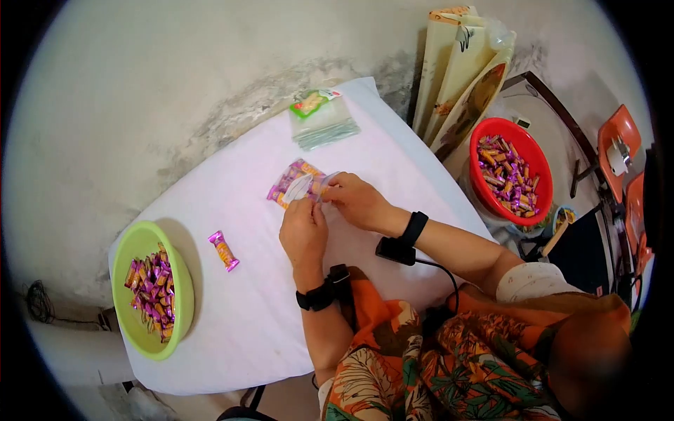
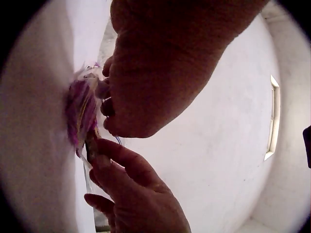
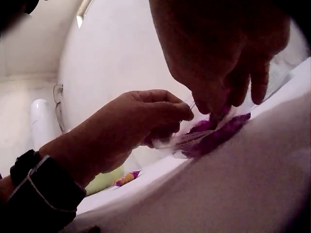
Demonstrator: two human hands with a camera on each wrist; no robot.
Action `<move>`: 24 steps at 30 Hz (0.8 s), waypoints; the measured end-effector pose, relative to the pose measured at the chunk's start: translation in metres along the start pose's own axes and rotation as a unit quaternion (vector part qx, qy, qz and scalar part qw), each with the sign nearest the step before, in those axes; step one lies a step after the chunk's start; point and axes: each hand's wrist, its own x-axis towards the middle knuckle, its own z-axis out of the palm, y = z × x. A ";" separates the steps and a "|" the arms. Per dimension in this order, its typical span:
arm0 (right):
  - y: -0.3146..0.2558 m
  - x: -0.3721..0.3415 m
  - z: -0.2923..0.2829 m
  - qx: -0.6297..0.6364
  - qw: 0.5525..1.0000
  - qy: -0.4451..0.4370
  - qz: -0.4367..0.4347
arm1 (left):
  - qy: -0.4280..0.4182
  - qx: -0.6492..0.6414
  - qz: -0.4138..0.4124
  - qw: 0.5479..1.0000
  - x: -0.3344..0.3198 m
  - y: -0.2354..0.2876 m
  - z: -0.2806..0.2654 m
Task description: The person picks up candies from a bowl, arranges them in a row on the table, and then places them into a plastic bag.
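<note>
A clear plastic bag (image 1: 298, 188) filled with purple-and-orange wrapped snack bars lies on the white-covered table. My left hand (image 1: 303, 231) pinches the bag's open edge between thumb and fingers. At the bag's mouth, my right hand (image 1: 359, 202) has its fingertips curled together; in the right wrist view a purple wrapped snack bar (image 3: 221, 114) shows between its fingers (image 3: 238, 90). From the left wrist view, both hands meet close beside the bag (image 2: 82, 109). One loose wrapped snack bar (image 1: 224, 251) lies to the left of the hands.
A green basin (image 1: 184, 309) of wrapped snack bars stands at the table's left end. Flat clear bags (image 1: 324, 126) are stacked near the wall. Off the right side of the table is a red basin (image 1: 484, 200) of snack bars, with folded patterned sheets (image 1: 449, 77) behind it.
</note>
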 end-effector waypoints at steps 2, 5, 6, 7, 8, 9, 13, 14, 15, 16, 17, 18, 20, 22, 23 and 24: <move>-0.003 -0.001 -0.002 0.116 0.992 0.012 0.055 | -0.002 0.005 -0.002 1.000 0.000 0.000 -0.001; 0.012 -0.002 0.009 0.204 0.976 0.033 0.070 | -0.001 0.008 0.004 1.000 0.001 0.000 0.000; 0.011 -0.002 0.009 0.204 0.976 0.033 0.069 | 0.003 0.011 0.010 1.000 0.001 -0.001 0.000; 0.010 -0.002 0.009 0.262 0.954 0.037 0.141 | 0.004 0.012 0.009 1.000 0.001 0.000 -0.001; 0.004 0.001 0.006 0.319 0.923 0.040 0.211 | 0.001 0.008 0.008 1.000 0.001 0.001 -0.002; -0.003 0.004 0.003 0.320 0.923 0.040 0.210 | -0.002 0.004 0.008 1.000 0.001 0.002 -0.002; -0.004 0.006 0.003 0.166 0.966 0.086 0.177 | -0.001 -0.001 0.026 1.000 0.001 0.002 -0.002; -0.002 0.007 0.004 0.052 0.988 0.104 0.105 | 0.000 -0.002 0.024 1.000 0.001 0.002 -0.002; 0.001 0.007 0.002 0.053 0.988 0.104 0.104 | 0.001 -0.003 0.022 1.000 0.001 0.001 -0.002; 0.004 0.006 0.000 0.025 0.991 0.088 0.094 | 0.002 -0.002 0.021 1.000 0.001 0.001 -0.002; 0.005 0.006 -0.004 -0.003 0.994 0.072 0.084 | 0.009 -0.010 0.027 1.000 0.001 0.001 -0.002; 0.005 0.005 -0.008 -0.002 0.994 0.070 0.083 | 0.017 -0.017 0.033 0.999 0.001 0.000 -0.001; 0.006 0.006 -0.017 -0.060 0.994 -0.003 0.088 | 0.013 -0.005 0.035 0.999 0.001 0.000 -0.002; 0.016 0.008 -0.012 -0.069 0.997 0.035 0.023 | 0.008 0.007 0.039 0.999 0.001 0.002 -0.003; 0.021 0.010 -0.009 -0.079 0.993 0.073 -0.043 | 0.006 0.002 0.034 0.999 0.001 0.003 -0.004; 0.027 0.011 -0.006 -0.078 0.993 0.074 -0.043 | 0.003 -0.003 0.030 1.000 0.001 0.003 -0.004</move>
